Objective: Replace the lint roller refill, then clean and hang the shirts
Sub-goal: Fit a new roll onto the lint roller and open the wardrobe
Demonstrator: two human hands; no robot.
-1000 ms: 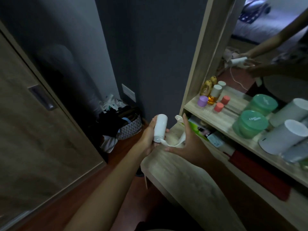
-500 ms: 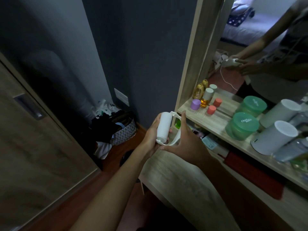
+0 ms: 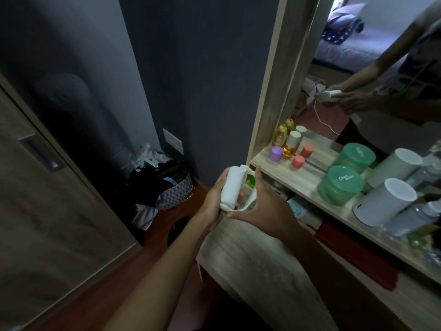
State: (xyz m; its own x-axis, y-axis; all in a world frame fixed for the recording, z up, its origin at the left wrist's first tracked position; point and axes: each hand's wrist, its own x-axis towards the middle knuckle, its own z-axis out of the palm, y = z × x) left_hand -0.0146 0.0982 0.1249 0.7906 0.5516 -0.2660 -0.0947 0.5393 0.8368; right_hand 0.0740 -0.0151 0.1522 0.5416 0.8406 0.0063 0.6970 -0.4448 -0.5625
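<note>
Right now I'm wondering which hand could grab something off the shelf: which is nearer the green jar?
Right. The right hand holds the roller's frame just left of the green jar; the left hand, gripping the white roll, is farther left.

The lint roller (image 3: 231, 187) is held between the left hand (image 3: 214, 201) and the right hand (image 3: 265, 206), above the desk (image 3: 250, 259). Jars (image 3: 341, 185) are set on the shelf (image 3: 307, 180) to the right; a basket (image 3: 176, 192) is placed on the floor to the left.

Home bedroom, mirrored dressing table (image 3: 238, 259), toiletry bottles (image 3: 291, 145) on shelf, bed (image 3: 346, 44) reflected, laundry basket (image 3: 176, 192)
</note>
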